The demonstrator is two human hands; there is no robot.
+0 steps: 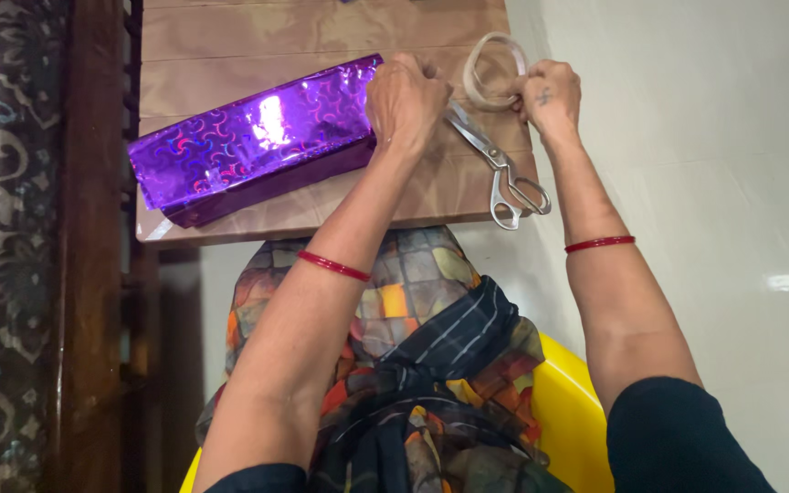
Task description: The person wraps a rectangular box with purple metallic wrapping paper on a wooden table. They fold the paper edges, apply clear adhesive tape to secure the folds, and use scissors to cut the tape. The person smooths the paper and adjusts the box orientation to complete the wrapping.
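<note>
A long box wrapped in shiny purple patterned foil (pixel 253 137) lies slanted on a small brown wooden table (pixel 230 36). My left hand (pixel 405 99) is closed over the box's right end, fingers curled against the wrapping. My right hand (pixel 548 94) grips a roll of clear tape (pixel 490 64) near the table's right edge. Steel scissors (pixel 497 164) lie shut on the table between my two hands, handles hanging over the front right corner. Each wrist wears a thin red bangle.
A dark wooden frame (pixel 93 246) and a patterned grey cloth (pixel 2 274) run down the left side. A pale tiled floor (pixel 732 183) spreads to the right. Below the table are my lap in multicoloured fabric (pixel 413 365) and a yellow seat (pixel 573 411).
</note>
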